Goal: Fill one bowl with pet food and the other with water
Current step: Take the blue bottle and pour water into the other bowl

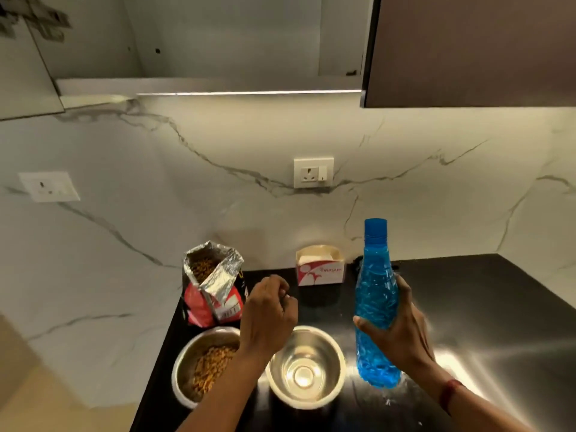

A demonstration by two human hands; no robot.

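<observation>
One blue bottle [375, 294] (upright) gripped by right hand [402, 325], left hand [268, 313] curled

Left arm: the bare forearm comes in from the bottom edge at about 7 o'clock and runs up toward 1 o'clock.
Left hand [268, 310]: back toward the camera, fingers curled in to the palm, knuckles at 12 o'clock; nothing shows in it.
Right arm: the forearm enters at 5 o'clock and runs toward 11 o'clock, with a red band [448, 395] at the wrist.
Right hand [402, 332]: grips the blue bottle [375, 294] at mid-body, thumb across the front pointing to 9 o'clock, fingers behind.
Spacing: hands apart, the right at 3 o'clock of the left.
</observation>
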